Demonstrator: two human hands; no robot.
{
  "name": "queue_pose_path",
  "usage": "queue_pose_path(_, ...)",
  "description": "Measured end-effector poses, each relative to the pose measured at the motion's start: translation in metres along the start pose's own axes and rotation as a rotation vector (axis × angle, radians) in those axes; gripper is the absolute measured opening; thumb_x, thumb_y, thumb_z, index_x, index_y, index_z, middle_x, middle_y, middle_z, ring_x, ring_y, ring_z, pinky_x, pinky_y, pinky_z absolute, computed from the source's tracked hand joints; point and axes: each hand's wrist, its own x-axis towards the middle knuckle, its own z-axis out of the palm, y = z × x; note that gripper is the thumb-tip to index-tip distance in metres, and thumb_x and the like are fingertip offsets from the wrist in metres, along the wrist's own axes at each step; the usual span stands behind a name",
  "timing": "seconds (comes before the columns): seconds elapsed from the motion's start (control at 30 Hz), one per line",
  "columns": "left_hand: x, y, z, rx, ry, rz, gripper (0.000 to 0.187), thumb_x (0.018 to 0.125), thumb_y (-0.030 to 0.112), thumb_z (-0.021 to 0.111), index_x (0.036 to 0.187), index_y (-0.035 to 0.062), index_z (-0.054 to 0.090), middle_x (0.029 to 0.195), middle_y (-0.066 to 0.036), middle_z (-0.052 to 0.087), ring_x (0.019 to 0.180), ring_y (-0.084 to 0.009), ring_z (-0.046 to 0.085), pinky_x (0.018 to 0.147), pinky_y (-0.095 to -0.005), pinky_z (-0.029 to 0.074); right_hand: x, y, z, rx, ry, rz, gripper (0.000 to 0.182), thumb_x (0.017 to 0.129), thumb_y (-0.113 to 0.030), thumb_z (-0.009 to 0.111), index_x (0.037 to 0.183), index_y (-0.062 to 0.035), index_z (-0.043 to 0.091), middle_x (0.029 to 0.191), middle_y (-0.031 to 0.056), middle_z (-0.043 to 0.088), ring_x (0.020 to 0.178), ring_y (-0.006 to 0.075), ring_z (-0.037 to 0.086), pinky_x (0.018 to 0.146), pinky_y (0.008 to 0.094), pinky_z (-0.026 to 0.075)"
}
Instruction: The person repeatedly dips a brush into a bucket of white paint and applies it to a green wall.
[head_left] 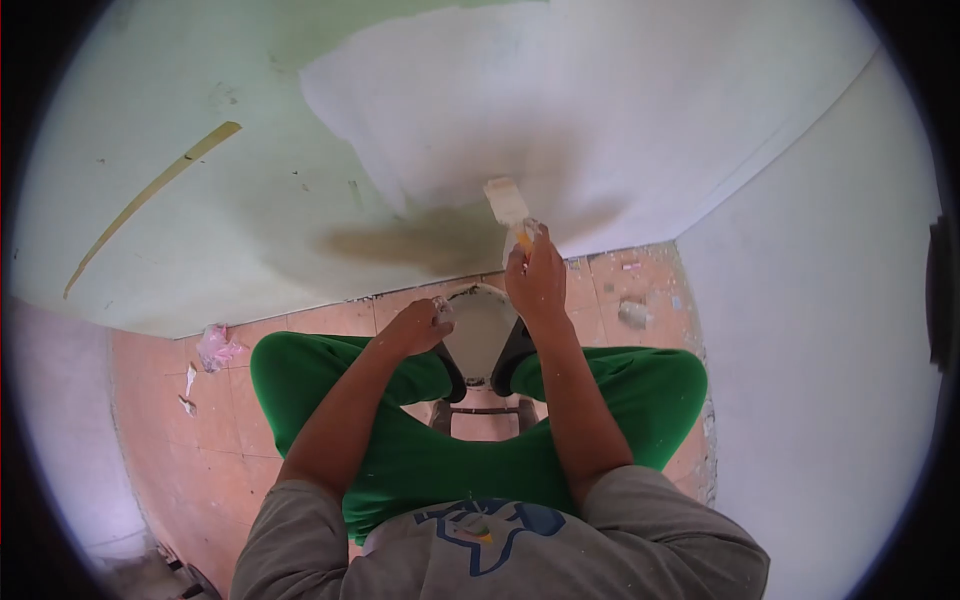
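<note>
Grey shirt (440,560) nearest; your right hand (538,268) grips the white-ended tool (507,202), long axis pointing up-left; left hand (415,328): hold unclear.

The head camera looks forward and steeply down from above the wearer's shirt (400,562), which lies nearest, at the bottom edge. Its wide, curved field extends past the left hand (418,327) and right hand (540,272) to the wall (430,120) ahead.
</note>
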Motion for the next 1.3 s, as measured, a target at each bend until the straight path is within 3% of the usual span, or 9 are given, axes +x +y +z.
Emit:
queue_pose_path(0.1, 0.001, -0.006, 0.001, 0.034, -0.054, -0.062, 0.038, 0.085, 0.027, 0.070, 0.107, -0.0042, 0.065, 0.079, -0.022, 0.067, 0.076, -0.0393, 0.067, 0.072, -0.0465, 0.051, 0.001, -0.013, -0.007, -0.010, 0.030, 0.021, 0.042, 0.091, -0.011, 0.060, 0.130, 0.0041, 0.052, 0.095, 0.0260, 0.064, 0.087, 0.0429, 0.064, 0.079, 0.0507, 0.051)
queue_pose_path(0.17, 0.002, -0.015, 0.006, 0.039, -0.032, -0.040, 0.034, 0.089, 0.026, 0.069, 0.106, -0.0037, 0.065, 0.074, -0.019, 0.063, 0.068, -0.0311, 0.062, 0.066, -0.0424, 0.048, 0.000, -0.020, -0.007, -0.039, 0.074, 0.002, 0.042, 0.091, -0.011, 0.060, 0.129, 0.0042, 0.052, 0.093, 0.0248, 0.063, 0.085, 0.0408, 0.065, 0.077, 0.0503, 0.051)
queue_pose_path(0.3, -0.003, -0.009, 0.003, 0.011, -0.022, -0.010, 0.036, 0.089, 0.026, 0.069, 0.108, -0.0038, 0.065, 0.076, -0.019, 0.064, 0.069, -0.0313, 0.062, 0.067, -0.0422, 0.048, 0.003, -0.024, -0.005, -0.057, 0.157, -0.048, 0.039, 0.093, -0.011, 0.059, 0.128, 0.0051, 0.053, 0.088, 0.0234, 0.062, 0.081, 0.0393, 0.064, 0.073, 0.0484, 0.051)
queue_pose_path(0.57, -0.010, 0.007, -0.007, -0.012, 0.008, -0.004, 0.037, 0.089, 0.029, 0.070, 0.082, -0.0058, 0.062, 0.071, -0.024, 0.060, 0.067, -0.0383, 0.060, 0.065, -0.0460, 0.047, 0.007, -0.013, 0.005, -0.063, 0.179, -0.097, 0.035, 0.095, -0.010, 0.057, 0.125, 0.0076, 0.053, 0.089, 0.0245, 0.062, 0.082, 0.0407, 0.064, 0.072, 0.0487, 0.051)
queue_pose_path(0.67, -0.008, 0.001, -0.003, 0.001, 0.017, 0.006, 0.036, 0.089, 0.030, 0.070, 0.083, -0.0054, 0.062, 0.072, -0.023, 0.062, 0.067, -0.0373, 0.061, 0.065, -0.0456, 0.048, 0.006, -0.013, 0.006, -0.074, 0.212, -0.093, 0.035, 0.094, -0.011, 0.058, 0.124, 0.0058, 0.054, 0.088, 0.0236, 0.063, 0.081, 0.0406, 0.064, 0.072, 0.0487, 0.051)
queue_pose_path(0.8, -0.006, -0.004, -0.003, -0.026, 0.017, 0.022, 0.035, 0.089, 0.029, 0.070, 0.089, -0.0054, 0.063, 0.074, -0.021, 0.064, 0.068, -0.0350, 0.062, 0.065, -0.0445, 0.048, 0.009, -0.038, -0.015, -0.124, 0.083, 0.119, 0.034, 0.091, -0.012, 0.060, 0.121, 0.0021, 0.055, 0.088, 0.0217, 0.066, 0.083, 0.0396, 0.067, 0.074, 0.0480, 0.052)
queue_pose_path(0.97, -0.008, 0.000, -0.003, 0.018, -0.055, -0.026, 0.036, 0.090, 0.026, 0.068, 0.107, -0.0054, 0.065, 0.075, -0.018, 0.064, 0.068, -0.0306, 0.063, 0.065, -0.0417, 0.049, 0.007, -0.027, -0.012, -0.215, 0.033, 0.216, 0.034, 0.090, -0.013, 0.061, 0.121, 0.0008, 0.056, 0.089, 0.0219, 0.068, 0.085, 0.0402, 0.068, 0.076, 0.0479, 0.053)
queue_pose_path(1.2, -0.004, -0.007, 0.001, 0.021, -0.072, -0.023, 0.035, 0.090, 0.024, 0.068, 0.111, -0.0046, 0.065, 0.074, -0.018, 0.064, 0.068, -0.0281, 0.063, 0.064, -0.0412, 0.049, 0.004, 0.005, 0.011, -0.237, -0.016, 0.211, 0.035, 0.090, -0.014, 0.061, 0.122, 0.0010, 0.055, 0.090, 0.0239, 0.067, 0.088, 0.0433, 0.067, 0.078, 0.0508, 0.053)
queue_pose_path(1.3, -0.004, -0.011, 0.005, 0.022, -0.010, 0.039, 0.033, 0.090, 0.025, 0.069, 0.103, -0.0044, 0.065, 0.072, -0.018, 0.064, 0.066, -0.0304, 0.063, 0.064, -0.0421, 0.048, 0.007, 0.011, 0.018, -0.209, 0.015, 0.177, 0.034, 0.090, -0.012, 0.061, 0.122, 0.0015, 0.055, 0.091, 0.0246, 0.066, 0.086, 0.0439, 0.067, 0.077, 0.0516, 0.053)
